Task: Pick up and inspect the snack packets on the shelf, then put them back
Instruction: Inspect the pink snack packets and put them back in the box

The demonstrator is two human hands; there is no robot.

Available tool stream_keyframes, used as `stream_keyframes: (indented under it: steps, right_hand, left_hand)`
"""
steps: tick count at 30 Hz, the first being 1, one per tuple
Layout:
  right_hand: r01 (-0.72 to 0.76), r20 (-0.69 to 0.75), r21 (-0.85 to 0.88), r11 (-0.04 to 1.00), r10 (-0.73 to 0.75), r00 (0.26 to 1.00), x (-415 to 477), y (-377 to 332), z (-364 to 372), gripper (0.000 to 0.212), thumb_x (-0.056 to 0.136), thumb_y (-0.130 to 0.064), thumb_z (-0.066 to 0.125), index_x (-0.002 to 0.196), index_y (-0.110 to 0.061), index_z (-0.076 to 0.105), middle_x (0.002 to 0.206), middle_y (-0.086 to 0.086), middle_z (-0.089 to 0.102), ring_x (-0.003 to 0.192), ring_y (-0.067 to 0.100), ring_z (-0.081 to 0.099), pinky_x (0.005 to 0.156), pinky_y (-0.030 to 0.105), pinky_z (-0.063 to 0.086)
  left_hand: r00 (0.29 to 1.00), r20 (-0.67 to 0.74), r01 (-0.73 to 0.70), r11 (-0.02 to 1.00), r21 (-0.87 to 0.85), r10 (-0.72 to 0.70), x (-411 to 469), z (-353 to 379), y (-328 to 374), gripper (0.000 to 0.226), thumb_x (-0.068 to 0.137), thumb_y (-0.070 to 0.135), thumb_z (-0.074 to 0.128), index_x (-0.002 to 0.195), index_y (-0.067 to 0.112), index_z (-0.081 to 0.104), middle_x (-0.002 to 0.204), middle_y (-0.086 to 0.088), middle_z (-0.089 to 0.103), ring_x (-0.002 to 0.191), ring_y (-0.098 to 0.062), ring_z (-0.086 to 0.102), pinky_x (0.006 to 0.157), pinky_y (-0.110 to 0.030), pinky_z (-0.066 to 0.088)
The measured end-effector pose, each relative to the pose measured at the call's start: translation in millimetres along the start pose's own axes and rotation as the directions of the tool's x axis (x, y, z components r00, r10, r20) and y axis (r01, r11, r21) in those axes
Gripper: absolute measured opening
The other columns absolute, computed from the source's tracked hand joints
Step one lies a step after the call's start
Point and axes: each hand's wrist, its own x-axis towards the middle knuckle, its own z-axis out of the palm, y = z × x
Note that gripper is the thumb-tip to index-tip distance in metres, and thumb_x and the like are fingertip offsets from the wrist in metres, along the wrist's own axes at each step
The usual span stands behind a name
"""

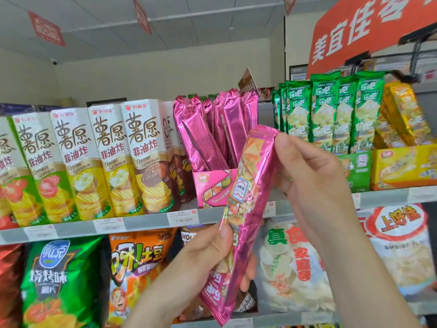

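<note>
A row of tall crisp cartons [106,162] fills the upper shelf at nine o'clock. At three o'clock a yellow display box [402,169] holds gold packets [404,114], just beside a green display box [354,171] packed with upright green packets [331,114]. At centre, a pink display box [212,188] holds leaning pink foil packets [212,129]. In front of it, off the shelf, a person holds one pink snack packet [248,204] tilted. The left hand [210,252] grips its lower end at six o'clock, and the right hand [307,176] pinches its top end at one o'clock. The grey shelf rail [142,223] carries price labels above crisp bags [61,280] at seven o'clock. A red banner [366,29] hangs at one o'clock beneath a pale ceiling.
</note>
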Motion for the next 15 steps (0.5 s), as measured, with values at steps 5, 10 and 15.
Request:
stream_keyframes:
  steps: [5,10,15]
  right_hand:
    - [-0.002,-0.040,0.060,0.998,0.004,0.999,-1.5,-1.9,-1.0,0.025,0.085,-0.023,0.059,0.072,-0.025,0.079,0.073,-0.006,0.074,0.064,0.004,0.065,0.059,0.019,0.052]
    - [-0.021,-0.017,0.098,0.995,0.022,1.000,-2.9,-2.4,0.5,0.034,0.093,-0.012,0.056,0.069,-0.023,0.078,0.074,-0.004,0.073,0.067,0.006,0.065,0.063,0.020,0.053]
    - [-0.017,-0.084,0.161,0.987,0.031,0.996,-1.5,-2.3,-1.6,0.033,0.088,-0.013,0.057,0.064,-0.023,0.077,0.068,-0.005,0.071,0.062,0.007,0.063,0.059,0.021,0.052]
  left_hand:
    - [0.999,-0.035,0.004,0.994,0.114,0.000,-7.1,-1.5,-2.9,0.052,0.096,0.058,0.042,0.095,0.010,0.062,0.080,-0.008,0.068,0.068,-0.022,0.062,0.068,-0.033,0.047]
    - [0.998,-0.059,0.029,0.996,0.089,-0.023,-8.0,-3.3,-2.8,0.049,0.094,0.056,0.045,0.096,0.010,0.062,0.081,-0.013,0.066,0.070,-0.025,0.062,0.070,-0.038,0.049]
    - [0.999,-0.047,0.013,0.997,0.081,-0.009,-11.8,-8.5,5.2,0.045,0.081,0.056,0.068,0.118,0.031,0.061,0.099,-0.006,0.071,0.082,-0.024,0.066,0.075,-0.032,0.053]
